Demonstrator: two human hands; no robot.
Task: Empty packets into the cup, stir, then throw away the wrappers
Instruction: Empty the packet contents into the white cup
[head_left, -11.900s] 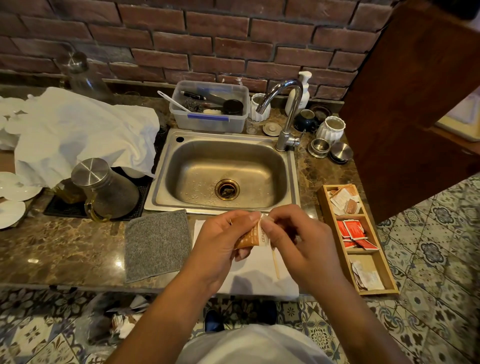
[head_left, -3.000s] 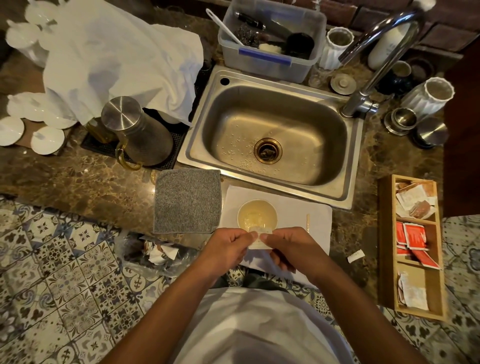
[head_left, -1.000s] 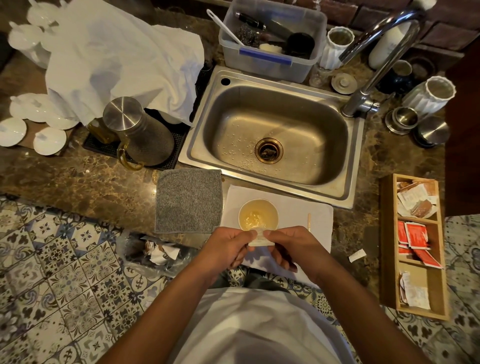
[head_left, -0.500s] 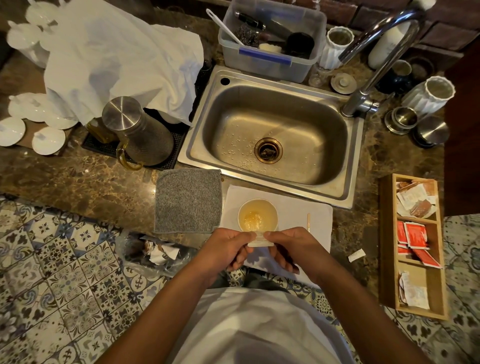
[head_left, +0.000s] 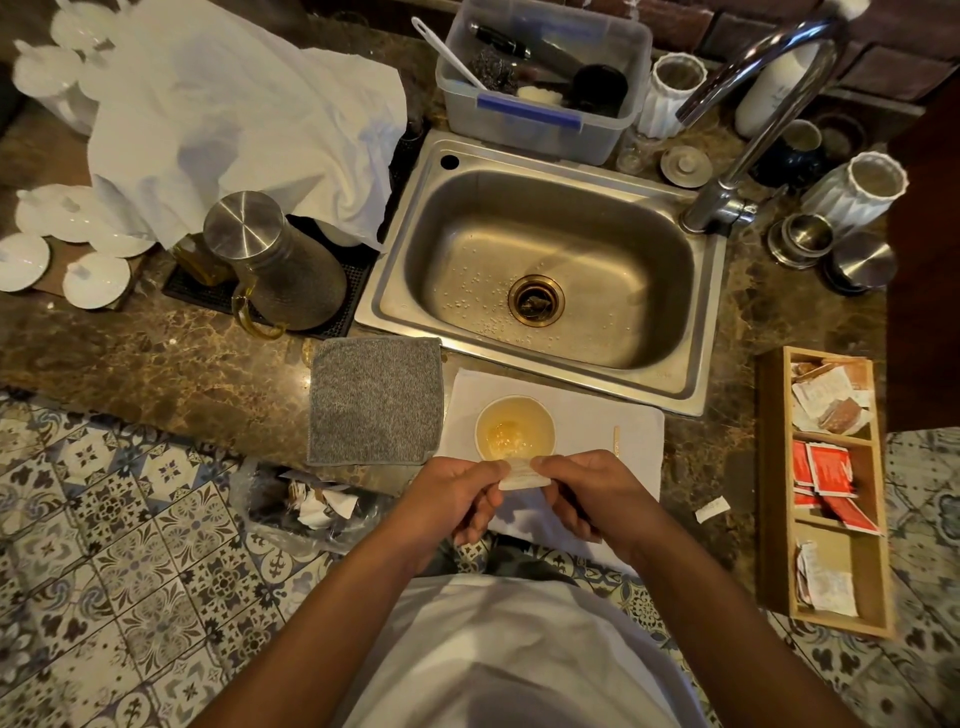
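Packet, small and pale, is pinched between both hands just at the near rim of the cup. The left hand grips its left end between thumb and fingertips, and the right hand grips the right end the same way. Held so close to the cup's mouth, anything that falls should drop in rather than onto the table; I judge the packet is being torn or squeezed out, though its opening is too small to make out. The cup holds a yellowish liquid and stands on a white napkin, probably laid to catch spills. A thin wooden stirrer lies on the napkin just right of the cup, ready for stirring. Further right, a wooden tray keeps more packets sorted in compartments. A torn scrap lies on the table beside it. Below the table edge on the left, a bag holds discarded wrappers.
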